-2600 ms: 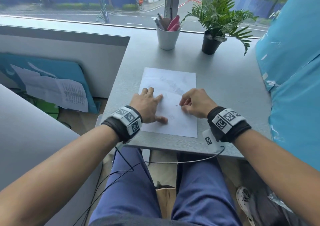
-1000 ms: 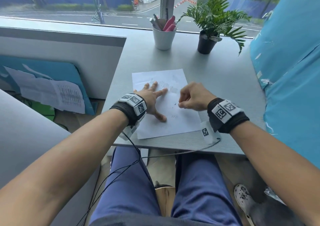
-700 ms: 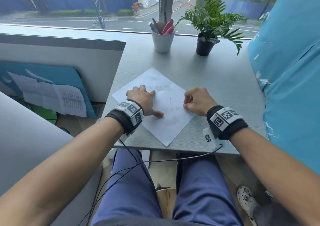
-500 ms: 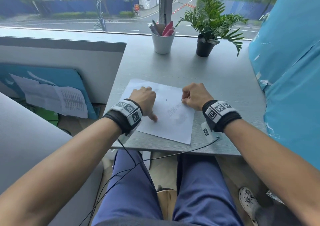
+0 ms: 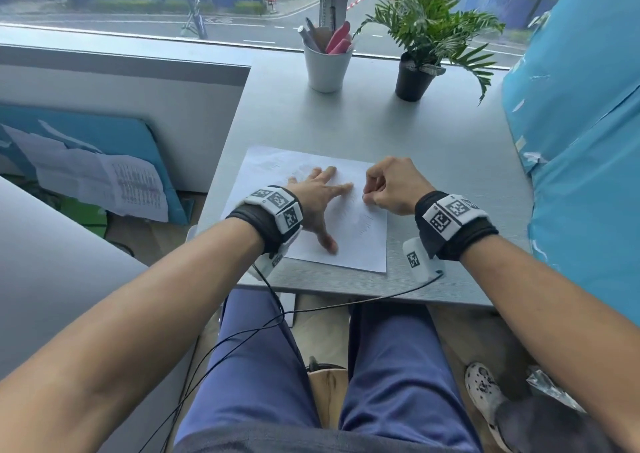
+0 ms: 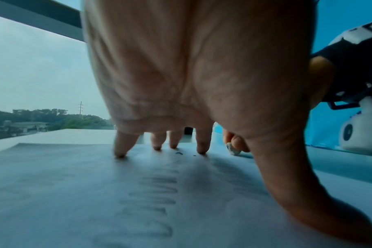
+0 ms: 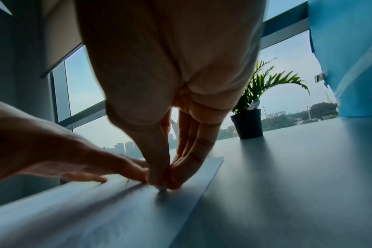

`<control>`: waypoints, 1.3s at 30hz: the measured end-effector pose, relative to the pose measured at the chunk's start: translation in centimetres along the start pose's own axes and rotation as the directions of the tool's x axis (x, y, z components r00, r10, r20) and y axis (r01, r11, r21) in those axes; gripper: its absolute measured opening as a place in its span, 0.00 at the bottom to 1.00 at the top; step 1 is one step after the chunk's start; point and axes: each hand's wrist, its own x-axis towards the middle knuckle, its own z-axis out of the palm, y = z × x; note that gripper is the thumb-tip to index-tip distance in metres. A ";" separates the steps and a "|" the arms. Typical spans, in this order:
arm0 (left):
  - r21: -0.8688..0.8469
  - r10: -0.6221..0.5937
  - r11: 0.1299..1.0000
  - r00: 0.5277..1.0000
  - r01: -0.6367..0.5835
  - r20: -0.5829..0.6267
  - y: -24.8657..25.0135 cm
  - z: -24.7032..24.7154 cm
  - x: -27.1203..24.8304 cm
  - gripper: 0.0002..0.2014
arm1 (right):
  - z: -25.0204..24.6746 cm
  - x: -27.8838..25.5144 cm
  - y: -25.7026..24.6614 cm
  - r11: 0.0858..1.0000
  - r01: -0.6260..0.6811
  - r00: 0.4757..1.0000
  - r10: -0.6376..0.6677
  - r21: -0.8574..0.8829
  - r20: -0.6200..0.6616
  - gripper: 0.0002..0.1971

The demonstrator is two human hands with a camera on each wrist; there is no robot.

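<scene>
A white sheet of paper (image 5: 346, 241) with faint pencil marks lies near the desk's front edge, its long side running left to right. My left hand (image 5: 325, 196) lies flat on it with fingers spread; in the left wrist view the fingertips (image 6: 119, 153) press the paper (image 6: 74, 193). My right hand (image 5: 384, 189) is curled at the sheet's right part. Its thumb and fingers pinch a small pale piece (image 6: 232, 149), possibly an eraser, whose tip (image 7: 162, 189) touches the paper (image 7: 117, 209). The two hands nearly touch.
A white cup of pens (image 5: 327, 66) and a potted plant (image 5: 415, 78) stand at the back of the grey desk (image 5: 450, 175), by the window. A blue padded surface (image 5: 581, 140) rises along the right. A cable (image 5: 311, 310) hangs below the front edge.
The sheet has been turned under my left hand from upright to lying sideways. The left hand, curled half a second ago, is spread flat again. The right hand kept its pinch.
</scene>
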 end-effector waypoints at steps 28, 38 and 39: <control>0.082 -0.013 0.997 0.992 0.003 0.126 1.2 -0.1 -0.1 0.74 | -1.3 -1.0 0.3 0.997 0.005 1.000 -0.005 0.076 -0.004 0.03; 0.109 -0.049 0.993 0.988 0.033 0.146 1.9 -0.5 0.1 0.76 | -1.0 -0.9 0.6 0.997 0.003 1.000 -0.002 0.072 -0.003 0.05; 0.111 -0.053 0.993 0.988 0.037 0.148 2.0 -0.5 0.1 0.76 | -0.4 -1.5 -0.1 0.996 0.039 0.999 -0.041 0.079 0.028 0.04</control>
